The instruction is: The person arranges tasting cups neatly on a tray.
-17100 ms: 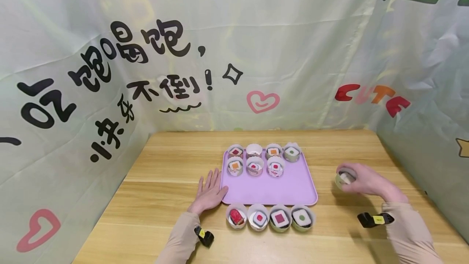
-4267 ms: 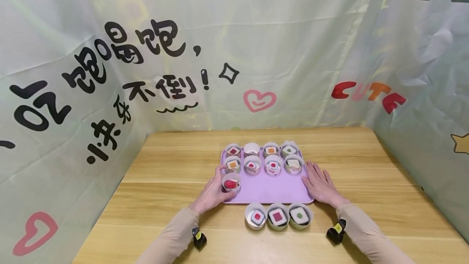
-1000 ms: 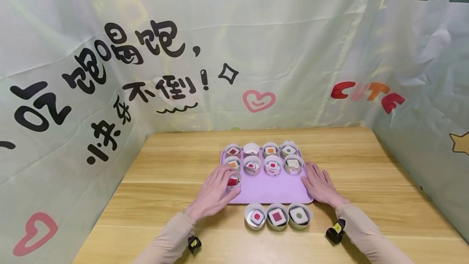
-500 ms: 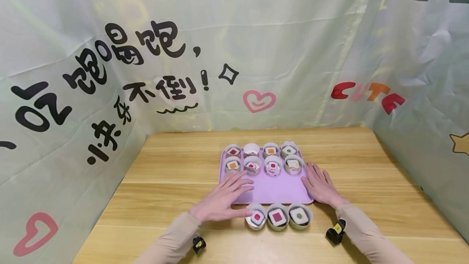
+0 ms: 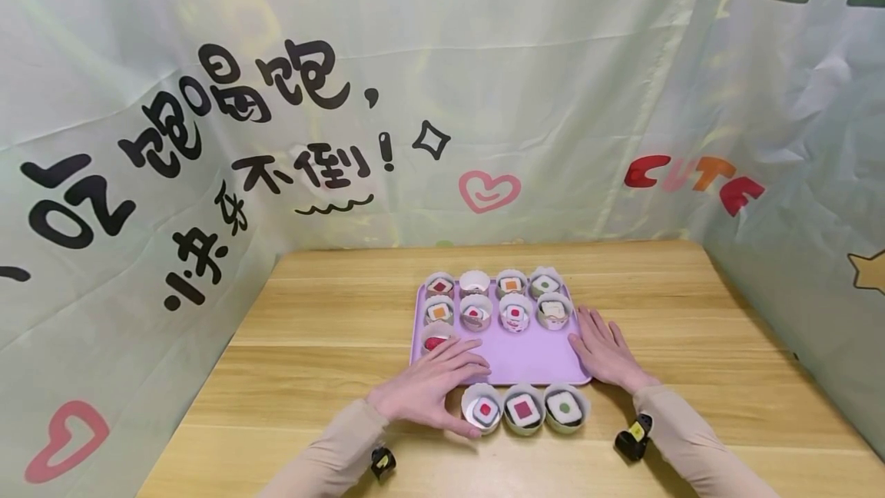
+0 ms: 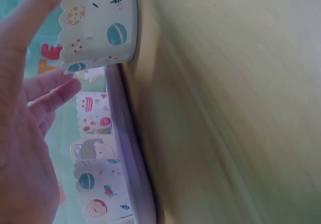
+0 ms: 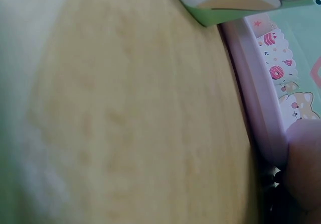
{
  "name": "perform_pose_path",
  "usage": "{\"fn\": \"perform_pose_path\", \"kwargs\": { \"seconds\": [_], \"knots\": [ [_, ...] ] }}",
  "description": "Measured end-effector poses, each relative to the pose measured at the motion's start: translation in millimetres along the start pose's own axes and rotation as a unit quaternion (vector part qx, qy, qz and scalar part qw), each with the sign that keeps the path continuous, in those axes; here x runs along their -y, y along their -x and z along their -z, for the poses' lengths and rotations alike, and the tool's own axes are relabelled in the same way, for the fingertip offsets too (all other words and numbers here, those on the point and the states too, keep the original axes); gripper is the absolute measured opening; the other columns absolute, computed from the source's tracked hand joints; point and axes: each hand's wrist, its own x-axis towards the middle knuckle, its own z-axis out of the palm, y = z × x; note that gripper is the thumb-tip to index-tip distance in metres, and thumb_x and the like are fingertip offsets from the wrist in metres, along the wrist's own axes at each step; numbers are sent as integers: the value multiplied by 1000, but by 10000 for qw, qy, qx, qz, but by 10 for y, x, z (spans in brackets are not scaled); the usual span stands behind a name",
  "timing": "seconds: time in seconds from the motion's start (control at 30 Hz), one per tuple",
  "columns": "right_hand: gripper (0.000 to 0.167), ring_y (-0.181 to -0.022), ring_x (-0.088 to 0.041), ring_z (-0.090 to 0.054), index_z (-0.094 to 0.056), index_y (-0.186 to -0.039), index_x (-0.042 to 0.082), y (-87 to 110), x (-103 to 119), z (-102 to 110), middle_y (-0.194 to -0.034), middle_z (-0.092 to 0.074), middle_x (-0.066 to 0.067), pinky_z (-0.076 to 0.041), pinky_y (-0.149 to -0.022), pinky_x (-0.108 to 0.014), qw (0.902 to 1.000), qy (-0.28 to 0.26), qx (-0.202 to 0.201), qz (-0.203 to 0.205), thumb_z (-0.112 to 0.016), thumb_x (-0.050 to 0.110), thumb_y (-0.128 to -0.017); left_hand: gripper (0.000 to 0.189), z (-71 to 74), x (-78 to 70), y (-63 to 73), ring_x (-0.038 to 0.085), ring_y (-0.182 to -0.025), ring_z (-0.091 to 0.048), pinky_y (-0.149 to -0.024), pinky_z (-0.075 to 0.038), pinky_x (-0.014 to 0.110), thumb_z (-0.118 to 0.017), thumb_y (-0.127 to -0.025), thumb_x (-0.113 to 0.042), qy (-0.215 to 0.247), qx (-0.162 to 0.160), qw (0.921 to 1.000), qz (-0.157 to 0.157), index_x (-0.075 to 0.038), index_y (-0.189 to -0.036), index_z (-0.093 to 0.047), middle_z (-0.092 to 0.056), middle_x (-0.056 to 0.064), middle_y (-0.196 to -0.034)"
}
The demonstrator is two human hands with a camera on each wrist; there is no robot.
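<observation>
My left hand [image 5: 429, 384] reaches over the front left of the purple tray [image 5: 528, 356], fingers spread and thumb apart. It is beside the leftmost paper cup [image 5: 482, 410] of the front row, which holds a sushi piece with a red centre. In the left wrist view, thumb and fingers stand around the patterned cup [image 6: 103, 30] without a visible grip. My right hand [image 5: 608, 352] rests flat at the tray's right edge with straight fingers. On the tray, a cup with a red-topped piece [image 5: 434, 343] is partly hidden behind my left fingers.
Two rows of paper cups with sushi-like pieces stand at the back of the tray, one cup [image 5: 475, 281] showing mostly white inside. Right of the leftmost front cup are cups with a dark-pink-centred piece [image 5: 523, 410] and a green-centred piece [image 5: 565, 408]. Wooden tabletop [image 5: 311, 329] surrounds them.
Earlier, my left hand set the red-piece cup on the tray. It has since let go and moved right and toward me, to the leftmost front cup. My right hand stays at the tray edge.
</observation>
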Motion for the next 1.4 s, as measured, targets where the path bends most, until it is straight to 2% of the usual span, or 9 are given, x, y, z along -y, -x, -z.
{"fn": "perform_pose_path", "kwargs": {
  "seconds": [0.3,0.53,0.63,0.8,0.9,1.1,1.4],
  "knots": [
    [64,-151,-53,-12,-20,-154,-13,8,12,11,-163,-15,-33,-3,-121,-70,10000,28,31,-27,-37,28,-108,84,-68,19,-39,18,-155,-27,-130,-17,44,-70,-77,-73,-235,-17,9995,-219,-21,-141,-55,-55,-10,-144],
    [64,-151,-53,-12,-21,-154,-13,7,-3,2,-162,-16,-34,-3,-120,-70,10000,-67,-40,26,-37,29,-108,81,-83,15,-78,18,-154,-27,-129,-18,47,-75,-73,-71,-143,31,9996,-261,-22,-136,-59,-55,-9,-141],
    [67,-150,-54,-12,-22,-153,-13,1,-43,-23,-162,-16,-35,-2,-120,-70,9996,-193,-140,125,-37,34,-108,80,-94,13,-96,18,-154,-28,-129,-19,47,-76,-72,-71,-144,32,9995,-280,-22,-133,-61,-55,-8,-140],
    [74,-152,-51,-10,-19,-155,-11,-19,-117,-68,-163,-15,-33,1,-122,-68,9994,-239,-146,200,-29,46,-108,77,-110,12,-112,19,-154,-28,-129,-18,46,-80,-69,-68,-121,47,9996,-261,-22,-128,-63,-55,-7,-140],
    [73,-150,-54,-11,-21,-154,-12,-12,-106,-59,-162,-15,-35,0,-120,-70,9992,-279,-186,225,-31,44,-108,75,-116,11,-125,18,-154,-29,-129,-18,45,-84,-67,-65,-116,43,9996,-249,-22,-125,-63,-55,-7,-139],
    [65,-150,-54,-12,-22,-153,-14,10,-22,-15,-161,-17,-35,-2,-120,-70,9994,-301,-158,95,-39,29,-107,69,-119,2,-130,18,-153,-30,-130,-15,42,-86,-66,-60,-16,72,9997,-226,-23,-119,-62,-56,-8,-138],
    [64,-151,-52,-11,-20,-154,-14,14,31,20,-163,-15,-34,-3,-121,-69,10000,-12,57,-59,-37,27,-108,64,-115,11,-107,15,-150,-34,-130,-14,42,-89,-67,-53,376,82,9992,-101,-23,-116,-59,-58,-9,-134]
  ]
}}
